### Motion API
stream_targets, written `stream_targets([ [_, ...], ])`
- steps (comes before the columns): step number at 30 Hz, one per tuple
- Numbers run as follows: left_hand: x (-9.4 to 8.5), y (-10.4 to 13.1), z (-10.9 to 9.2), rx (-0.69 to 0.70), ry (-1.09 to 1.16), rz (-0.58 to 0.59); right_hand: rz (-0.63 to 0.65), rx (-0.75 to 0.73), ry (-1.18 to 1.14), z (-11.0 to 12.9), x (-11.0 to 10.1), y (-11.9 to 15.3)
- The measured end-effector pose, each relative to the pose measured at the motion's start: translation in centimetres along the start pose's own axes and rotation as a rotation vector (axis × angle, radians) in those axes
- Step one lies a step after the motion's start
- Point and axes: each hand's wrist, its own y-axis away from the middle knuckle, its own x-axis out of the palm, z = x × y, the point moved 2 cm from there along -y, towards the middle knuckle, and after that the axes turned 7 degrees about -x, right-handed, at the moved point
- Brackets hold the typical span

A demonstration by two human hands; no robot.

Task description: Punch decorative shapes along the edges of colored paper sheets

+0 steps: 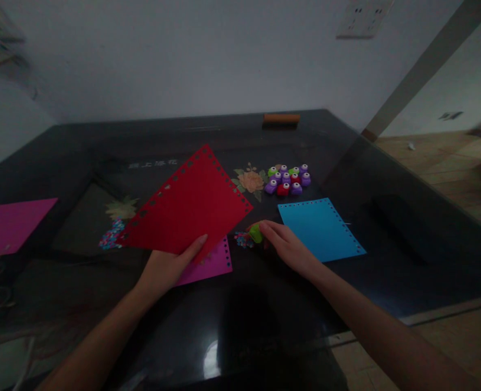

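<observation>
My left hand [171, 267] grips a red sheet of paper [191, 203] by its lower edge, thumb on top, and holds it tilted above the table. Punched holes run along two of the red sheet's edges. Pinched in the fingers of my right hand [283, 243] is a small green craft punch [255, 233], just right of the red sheet. Under the red sheet lies a pink sheet [208, 270], partly covered, with holes along its right edge. Small paper cut-outs [244, 239] lie beside the green punch.
Several purple, red and green craft punches [286, 178] stand in a cluster behind my right hand. A blue punched sheet [322, 228] lies to the right, another pink sheet [14, 228] far left. More cut-outs [111, 236] are piled left; a brown roll [281, 118] lies at the back.
</observation>
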Motion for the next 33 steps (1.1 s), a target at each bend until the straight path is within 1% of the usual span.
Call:
stream_targets([
  [4, 0.1, 0.0, -0.3, 0.036, 0.000, 0.018, 0.032, -0.049, 0.060, 0.1, 0.1, 0.0],
  [8, 0.1, 0.1, -0.3, 0.019, 0.009, 0.017, 0.038, -0.068, 0.073, 0.3, -0.1, 0.2],
  [10, 0.1, 0.1, -0.3, 0.012, 0.003, 0.024, 0.055, -0.112, 0.124, 0.6, -0.1, 0.3],
  [14, 0.0, 0.1, -0.4, -0.001, 0.009, 0.017, 0.139, -0.248, 0.283, 1.3, 0.3, 0.7],
  [18, 0.0, 0.0, -0.5, -0.015, 0.023, 0.022, 0.218, -0.273, 0.363, 1.5, 0.7, 0.8],
  [21, 0.0, 0.0, -0.5, -0.004, 0.024, 0.048, 0.219, -0.266, 0.346, 1.5, 0.6, 0.8],
  [26, -0.2, 0.2, -0.7, -0.013, -0.011, 0.042, 0.197, -0.274, 0.314, 1.5, 0.4, 0.7],
  [30, -0.2, 0.3, -0.8, 0.010, -0.030, 0.089, 0.183, -0.261, 0.261, 1.4, 0.3, 0.8],
  [33, -0.2, 0.3, -0.8, 0.016, -0.008, 0.066, 0.136, -0.219, 0.165, 1.3, 0.1, 0.7],
])
